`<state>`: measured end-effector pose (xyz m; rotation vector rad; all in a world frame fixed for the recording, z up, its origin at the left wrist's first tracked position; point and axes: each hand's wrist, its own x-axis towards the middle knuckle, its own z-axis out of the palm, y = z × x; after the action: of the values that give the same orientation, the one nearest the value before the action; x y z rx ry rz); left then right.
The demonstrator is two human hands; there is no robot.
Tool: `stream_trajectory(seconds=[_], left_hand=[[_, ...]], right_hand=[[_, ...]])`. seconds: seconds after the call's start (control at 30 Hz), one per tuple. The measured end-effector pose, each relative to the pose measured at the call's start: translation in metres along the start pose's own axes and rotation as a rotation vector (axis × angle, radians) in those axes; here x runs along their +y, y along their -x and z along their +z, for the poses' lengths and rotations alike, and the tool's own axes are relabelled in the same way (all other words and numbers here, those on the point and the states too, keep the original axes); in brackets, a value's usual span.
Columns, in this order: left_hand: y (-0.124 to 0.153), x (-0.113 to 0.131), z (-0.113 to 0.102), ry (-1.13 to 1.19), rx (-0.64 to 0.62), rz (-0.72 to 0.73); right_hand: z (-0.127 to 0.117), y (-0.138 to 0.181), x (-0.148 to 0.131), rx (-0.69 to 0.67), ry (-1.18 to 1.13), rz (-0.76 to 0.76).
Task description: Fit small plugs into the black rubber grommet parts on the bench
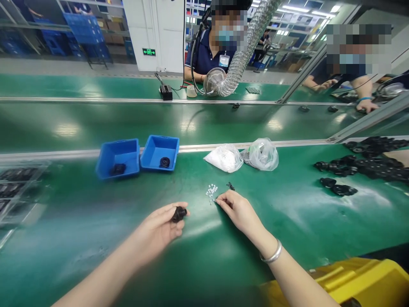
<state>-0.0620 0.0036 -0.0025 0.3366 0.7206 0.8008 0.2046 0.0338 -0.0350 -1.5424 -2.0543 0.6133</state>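
Yellow bin (367,277) near; left hand (161,228) holds black part (179,213), green sign (148,51) illegible

Green conveyor belt (79,123), white pillar (153,34), ceiling lights (319,13).

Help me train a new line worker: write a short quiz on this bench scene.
1. True or false: the left hand holds a black part.
2. The right hand has its fingertips nearest to: A, white pieces; B, a screwdriver; C, a brush.
3. How many blue bins stand on the belt?
Key: 1 true; 2 A; 3 two.
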Motion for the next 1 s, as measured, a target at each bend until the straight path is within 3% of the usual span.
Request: stream_trajectory(seconds=[0.13,0.37,0.57,0.77,0.9,1.0], left_hand=[[-0.001,-0.002,0.003,-0.041,0.075,0.016],[0.001,-0.003,0.002,-0.063,-0.052,0.016],[-0.001,-0.012,0.002,-0.363,-0.058,0.025],[-0.006,-0.029,-0.001,-0.780,0.040,0.194],[-0.002,-0.026,0.000,-1.130,0.102,0.293],[-0.001,-0.025,0.000,-1.241,0.121,0.316]], right_hand=[[0.001,0.001,-0.001,0.014,-0.005,0.003],[0.000,-0.003,0.000,-0.009,-0.093,0.083],[-0.005,-0.001,-0.021,0.003,-0.313,0.182],[0.020,0.020,-0.068,0.054,-0.256,-0.189],[0.043,0.029,-0.071,0.060,-0.077,-0.388],[0.049,0.031,-0.066,0.071,0.088,-0.471]])
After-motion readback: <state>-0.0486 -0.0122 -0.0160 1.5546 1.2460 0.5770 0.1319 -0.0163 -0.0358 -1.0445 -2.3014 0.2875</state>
